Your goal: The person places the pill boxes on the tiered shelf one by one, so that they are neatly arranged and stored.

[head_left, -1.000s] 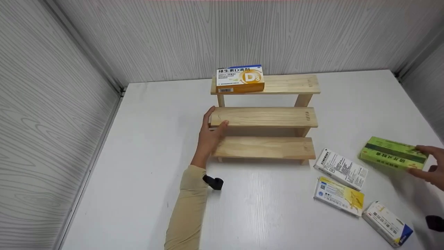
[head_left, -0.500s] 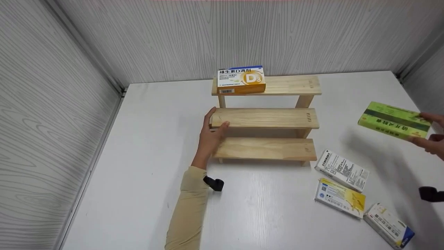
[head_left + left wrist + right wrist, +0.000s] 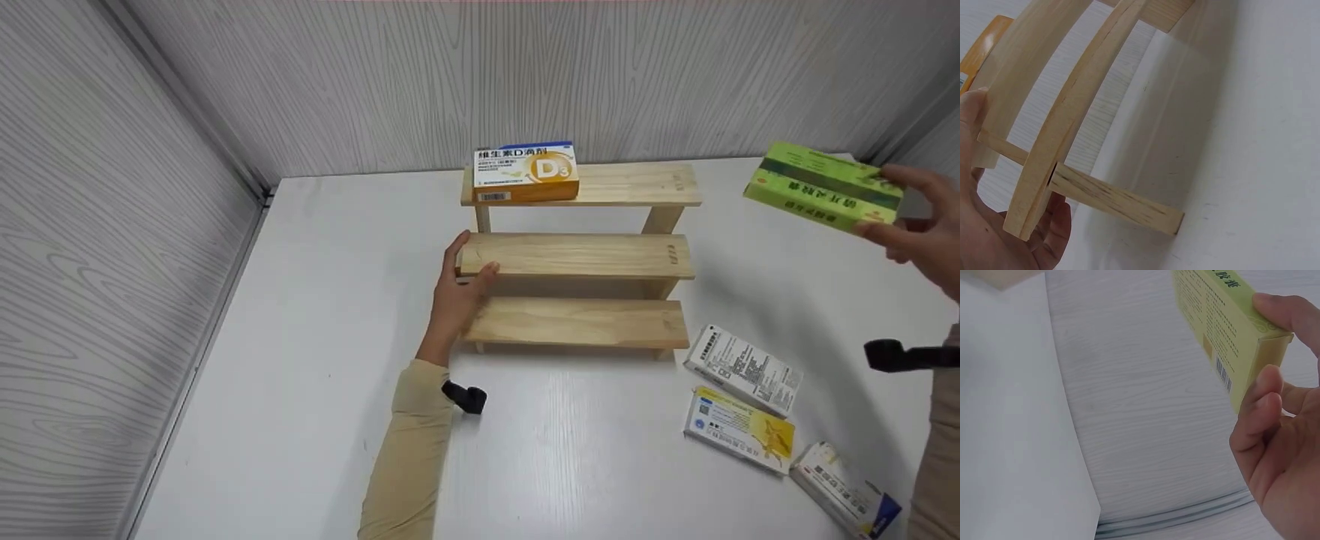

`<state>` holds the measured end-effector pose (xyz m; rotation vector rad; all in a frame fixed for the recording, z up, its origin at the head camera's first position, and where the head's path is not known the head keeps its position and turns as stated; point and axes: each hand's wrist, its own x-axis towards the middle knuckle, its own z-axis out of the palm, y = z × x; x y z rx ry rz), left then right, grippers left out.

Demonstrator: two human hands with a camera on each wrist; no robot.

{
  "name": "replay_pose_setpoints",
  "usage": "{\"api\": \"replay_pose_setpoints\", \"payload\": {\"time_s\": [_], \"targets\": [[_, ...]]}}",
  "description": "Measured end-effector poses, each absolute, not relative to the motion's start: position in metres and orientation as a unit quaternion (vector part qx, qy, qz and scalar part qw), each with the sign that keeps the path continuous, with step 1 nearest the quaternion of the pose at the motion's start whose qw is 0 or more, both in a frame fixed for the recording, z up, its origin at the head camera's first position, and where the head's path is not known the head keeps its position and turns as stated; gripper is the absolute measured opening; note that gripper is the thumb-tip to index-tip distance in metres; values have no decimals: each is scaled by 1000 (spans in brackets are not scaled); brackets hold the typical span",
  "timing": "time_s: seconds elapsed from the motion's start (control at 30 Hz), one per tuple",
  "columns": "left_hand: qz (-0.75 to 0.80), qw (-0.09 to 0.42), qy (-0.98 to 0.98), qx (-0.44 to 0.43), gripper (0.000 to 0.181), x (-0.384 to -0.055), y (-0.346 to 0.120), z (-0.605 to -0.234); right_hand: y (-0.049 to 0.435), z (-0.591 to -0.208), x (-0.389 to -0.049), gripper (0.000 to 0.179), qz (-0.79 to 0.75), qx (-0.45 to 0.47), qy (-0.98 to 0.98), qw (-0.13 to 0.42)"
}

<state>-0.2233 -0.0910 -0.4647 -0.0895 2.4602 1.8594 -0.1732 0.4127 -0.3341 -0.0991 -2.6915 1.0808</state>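
Note:
A three-step wooden rack (image 3: 577, 255) stands on the white table. My left hand (image 3: 455, 300) grips the left end of its middle step, thumb on the front edge; in the left wrist view, fingers curl beneath the wood. At the right my right hand (image 3: 926, 225) pinches one end of a green medicine box (image 3: 825, 187) and holds it raised above the table. Its barcode face shows in the right wrist view, with thumb and fingers at the near end. An orange and white vitamin D box (image 3: 525, 172) leans on the left part of the top step.
Right of the rack's foot lie a white printed box (image 3: 744, 370), a yellow and white box (image 3: 739, 430) and a white box with a blue corner (image 3: 844, 487). Grey wood-grain panels (image 3: 525, 82) wall the table at the back and both sides.
My right hand has lifted the green medicine box off the table's right side, carrying it up, back and slightly left. The left hand keeps its grip on the rack.

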Motion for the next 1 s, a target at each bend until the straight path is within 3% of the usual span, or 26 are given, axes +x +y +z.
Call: {"api": "replay_pose_setpoints", "payload": {"time_s": [0.23, 0.57, 0.8, 1.0], "targets": [[602, 24, 798, -30, 69, -225, -90, -464, 381, -325, -199, 65, 456, -11, -887, 65], [598, 30, 800, -36, 68, -224, -90, -466, 340, -327, -230, 67, 440, 35, -897, -32], [598, 34, 800, -33, 76, -224, -92, -467, 316, -328, -244, 68, 405, 53, -911, -66], [591, 22, 806, -20, 71, -223, -91, -466, 304, -326, -253, 68, 411, 66, -906, -78]]}}
